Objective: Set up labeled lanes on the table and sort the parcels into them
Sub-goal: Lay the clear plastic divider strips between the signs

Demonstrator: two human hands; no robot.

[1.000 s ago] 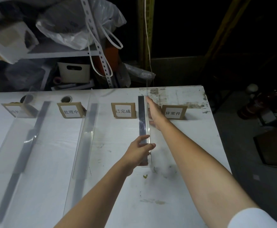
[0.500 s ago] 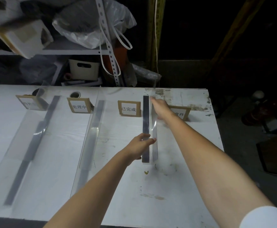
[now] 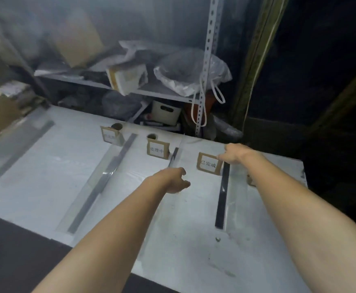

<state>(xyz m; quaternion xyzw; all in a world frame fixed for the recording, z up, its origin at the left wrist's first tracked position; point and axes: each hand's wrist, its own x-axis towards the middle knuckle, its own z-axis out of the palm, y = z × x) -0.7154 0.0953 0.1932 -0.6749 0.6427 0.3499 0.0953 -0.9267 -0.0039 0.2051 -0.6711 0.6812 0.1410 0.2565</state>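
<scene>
While both forearms enter from 6 o'clock, the white surface (image 3: 46,187) carries clear upright dividers on dark base strips, running near to far. The rightmost divider (image 3: 221,204) starts at 5 o'clock and ends just beside the 已完成 card (image 3: 208,164). A longer divider (image 3: 96,191) lies at 8 o'clock. The left hand (image 3: 168,180), near centre, has its fingers loosely curled and holds nothing. At its 12 o'clock the far end of a third divider (image 3: 174,157) shows; the rest is hidden by the arm. The right hand (image 3: 235,153), at 1 o'clock, reaches the upper right corner of the 已完成 card; whether its fingers pinch the card or only touch it cannot be told. Farther left stand the 处理中 card (image 3: 157,150) and a blurred card (image 3: 109,135). A fourth divider (image 3: 22,144) lies at 9 o'clock. Beyond the far edge, a metal shelf (image 3: 156,93) holds a tilted box (image 3: 128,78) and a plastic bag (image 3: 191,75).
</scene>
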